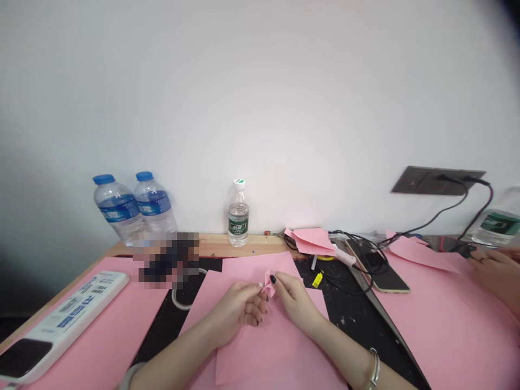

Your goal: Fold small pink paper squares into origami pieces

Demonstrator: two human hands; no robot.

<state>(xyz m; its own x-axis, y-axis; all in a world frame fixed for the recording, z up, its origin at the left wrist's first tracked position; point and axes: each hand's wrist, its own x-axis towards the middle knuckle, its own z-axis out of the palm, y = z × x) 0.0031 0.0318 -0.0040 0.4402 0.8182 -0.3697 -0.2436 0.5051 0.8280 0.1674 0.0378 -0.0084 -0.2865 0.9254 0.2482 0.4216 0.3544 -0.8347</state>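
A small piece of folded pink paper (268, 283) is held up between my two hands, above the middle of the desk. My left hand (245, 309) pinches its left side between thumb and forefinger, the other fingers curled in. From the right, my right hand (296, 300) grips it with the thumb and fingers, a dark thumbnail showing. The exact folds are too small to make out. Beneath both hands lie large pink paper sheets (252, 363), overlapping one another on a black mat (349, 325).
Two blue-capped bottles (152, 203) and a small water bottle (239, 219) stand by the wall. A white device (67, 325) lies left. Tangled black cables (363, 254), a phone (379, 268) and a yellow tag (318, 279) lie right. Another person's hand (495, 271) rests at far right.
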